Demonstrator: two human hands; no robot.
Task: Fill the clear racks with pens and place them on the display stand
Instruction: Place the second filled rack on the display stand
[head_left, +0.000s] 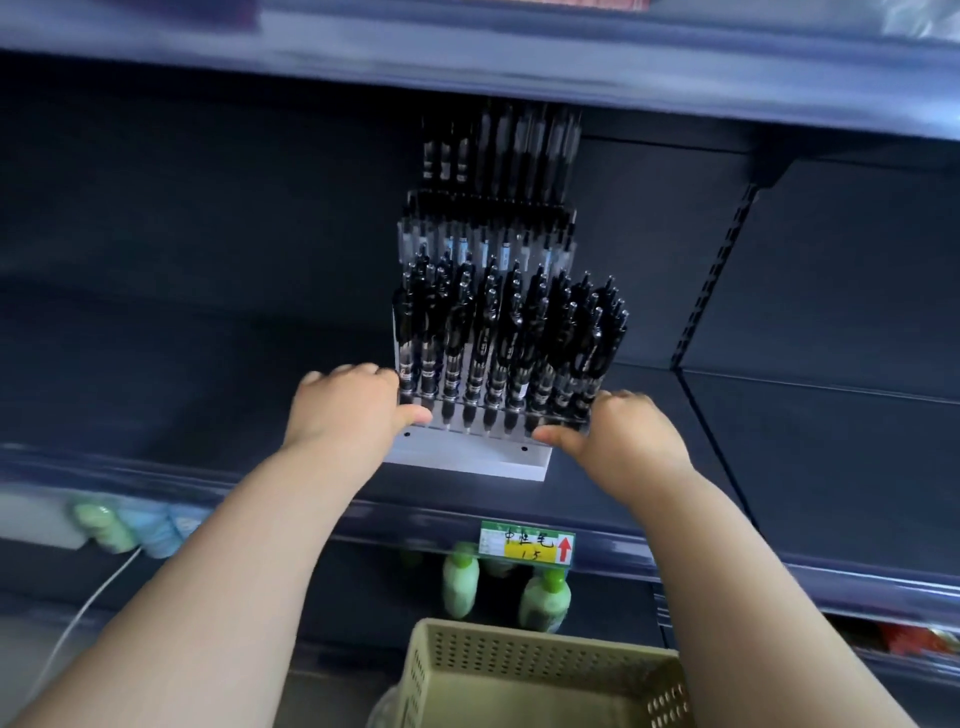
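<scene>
Left hand (353, 410) and right hand (618, 431) each grip an end of the full pen rack (496, 410), low on the white stand (467, 460). Placing step, I reckon; next I settle it level, then release.

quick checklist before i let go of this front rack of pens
1. Left hand grips the front rack at its left end: ok
2. Right hand grips its right end: ok
3. Front rack filled with pens: ok
4. Rack fully seated on the white display stand: cannot tell
5. Rack parallel to the stand's front edge: ok
6. Rear racks hold pens: ok
</scene>
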